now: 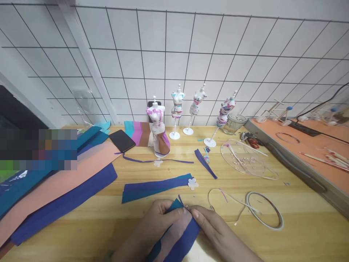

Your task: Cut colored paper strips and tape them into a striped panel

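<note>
Near the front edge of the table, my left hand (163, 217) pinches the top of a banded teal, pink and blue sheet (177, 233) that looks like crepe paper or cloth. On its other side, my right hand (209, 225) is closed on the same top edge, where a thin blue strip sticks up between the fingers. The sheet's lower part hangs down out of view. Just beyond the hands lie a folded blue and teal strip (155, 187) and a white flower-shaped cutout (193, 183).
A small dress form with a skirt (160, 140) stands at the back beside bare forms (177, 103). Coloured sheets (81, 163) and a black phone (122, 141) lie left. Rightward are a tape ring (280, 222), a clear beaded dish (245, 160) and an orange board (313, 145).
</note>
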### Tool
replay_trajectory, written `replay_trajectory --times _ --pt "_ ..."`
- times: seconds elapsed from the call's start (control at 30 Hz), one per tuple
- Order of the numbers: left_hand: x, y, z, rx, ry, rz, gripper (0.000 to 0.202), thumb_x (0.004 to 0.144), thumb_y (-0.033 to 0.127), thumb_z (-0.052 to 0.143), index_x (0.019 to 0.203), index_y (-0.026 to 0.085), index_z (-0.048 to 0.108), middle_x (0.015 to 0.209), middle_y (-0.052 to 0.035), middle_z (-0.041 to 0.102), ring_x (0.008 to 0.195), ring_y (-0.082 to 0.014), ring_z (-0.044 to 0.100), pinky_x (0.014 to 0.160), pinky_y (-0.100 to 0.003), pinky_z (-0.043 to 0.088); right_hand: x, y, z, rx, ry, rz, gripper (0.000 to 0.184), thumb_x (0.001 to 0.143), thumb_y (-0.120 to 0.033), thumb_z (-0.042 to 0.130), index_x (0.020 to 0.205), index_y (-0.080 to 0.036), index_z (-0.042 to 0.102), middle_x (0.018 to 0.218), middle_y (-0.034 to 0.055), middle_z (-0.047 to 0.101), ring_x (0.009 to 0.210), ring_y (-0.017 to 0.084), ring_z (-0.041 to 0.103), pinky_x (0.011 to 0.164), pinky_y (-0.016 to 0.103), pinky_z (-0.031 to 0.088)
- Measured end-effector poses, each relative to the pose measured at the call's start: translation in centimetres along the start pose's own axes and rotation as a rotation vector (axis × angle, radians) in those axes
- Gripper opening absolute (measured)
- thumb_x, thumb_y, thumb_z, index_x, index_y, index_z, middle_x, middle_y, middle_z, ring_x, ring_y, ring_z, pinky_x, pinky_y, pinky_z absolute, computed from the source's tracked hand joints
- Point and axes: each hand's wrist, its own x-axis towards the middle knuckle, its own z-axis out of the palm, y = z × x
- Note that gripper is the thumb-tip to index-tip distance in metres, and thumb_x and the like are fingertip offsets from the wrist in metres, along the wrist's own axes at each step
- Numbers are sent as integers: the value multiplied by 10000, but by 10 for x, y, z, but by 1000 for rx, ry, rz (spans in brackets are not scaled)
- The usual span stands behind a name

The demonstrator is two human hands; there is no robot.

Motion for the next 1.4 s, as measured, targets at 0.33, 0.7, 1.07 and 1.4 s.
replay_trajectory --times 0.33,0.7,1.07,1.4 --pt "0 1 1 -35 14 -30 286 698 422 657 673 137 674 599 23 540 616 -122 427 590 -256 326 2 7 3 -18 33 -2 413 953 -497 308 734 -207 505 723 -4 539 726 165 523 710 267 428" --pt "1 -1 -1 -19 8 -20 293 691 433 655 675 141 679 595 21 528 623 -130 423 599 -260 331 1 9 3 -15 65 1 401 950 -485 335 724 -209 518 707 -7 534 708 162 511 686 255 423" --pt "-1 1 1 -5 -22 -14 302 682 447 654 609 154 649 548 45 426 581 -110 346 574 -250 283 3 1 6 28 40 4 409 946 -496 320 687 -210 453 668 -23 446 675 153 461 661 264 396" --pt "0 1 1 9 -45 -9 313 680 449 645 560 165 592 545 54 369 575 -108 313 560 -255 236 2 6 8 52 66 -18 403 937 -488 360 660 -210 453 639 -31 437 638 140 447 610 240 387"
